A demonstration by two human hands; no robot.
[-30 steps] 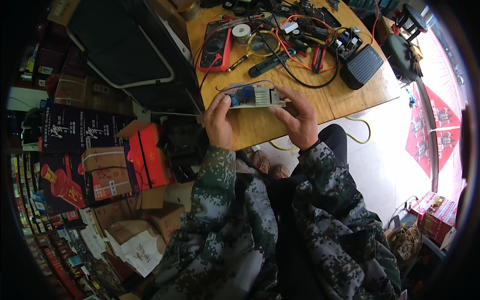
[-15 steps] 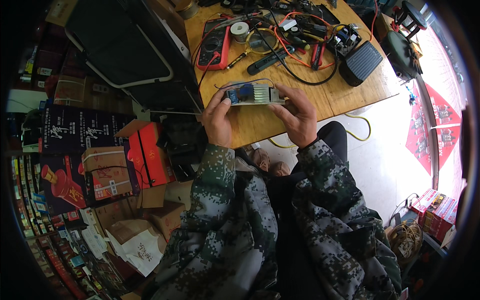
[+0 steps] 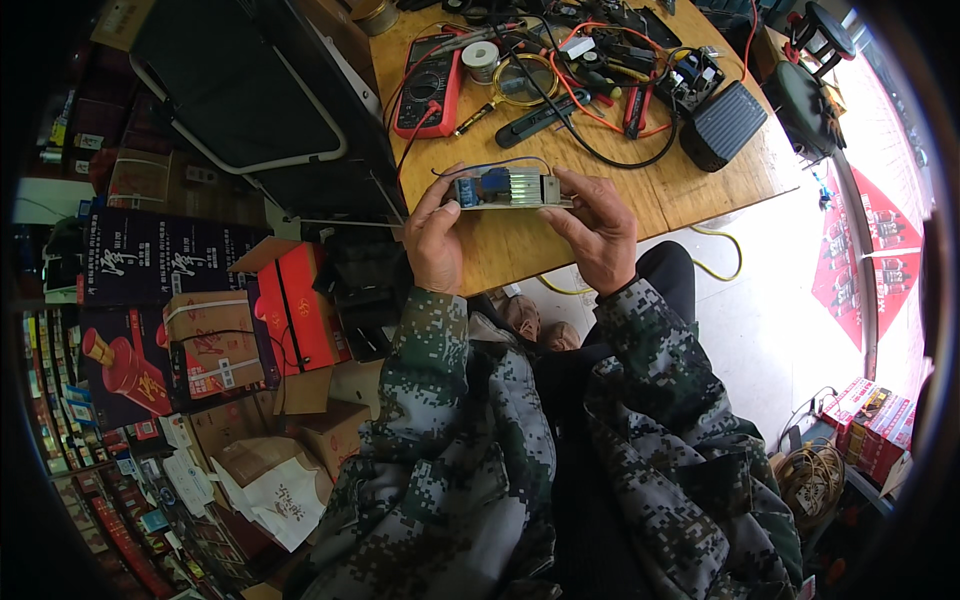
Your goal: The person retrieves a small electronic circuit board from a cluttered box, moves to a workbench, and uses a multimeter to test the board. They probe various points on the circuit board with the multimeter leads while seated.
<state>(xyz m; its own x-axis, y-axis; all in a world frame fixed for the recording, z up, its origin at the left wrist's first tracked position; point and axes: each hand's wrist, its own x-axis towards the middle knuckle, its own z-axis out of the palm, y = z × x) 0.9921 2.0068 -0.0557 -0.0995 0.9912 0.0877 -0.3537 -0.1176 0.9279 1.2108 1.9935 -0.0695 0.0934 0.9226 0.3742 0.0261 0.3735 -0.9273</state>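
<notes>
Between both hands I hold a circuit board (image 3: 508, 190) by its two ends, over the near edge of the wooden table (image 3: 510, 250). It carries a blue cylindrical capacitor (image 3: 466, 193), another blue part and a finned silver heat sink (image 3: 525, 187). A thin blue wire arches over its far side. My left hand (image 3: 434, 238) is closed on the left end, thumb on the near side. My right hand (image 3: 598, 225) grips the right end between thumb and fingers. Some fingertips are hidden behind the board.
Beyond the board lie a red multimeter (image 3: 428, 92), a solder spool (image 3: 480, 60), a gold-rimmed magnifying glass (image 3: 524, 80), a dark-handled tool (image 3: 541, 120) and tangled cables. A ribbed black casing (image 3: 723, 127) sits at the right. A folded black chair (image 3: 240, 90) and boxes crowd the left.
The board has tilted very slightly between my hands, and the right hand has shifted a touch to the right. Both hands keep their hold.
</notes>
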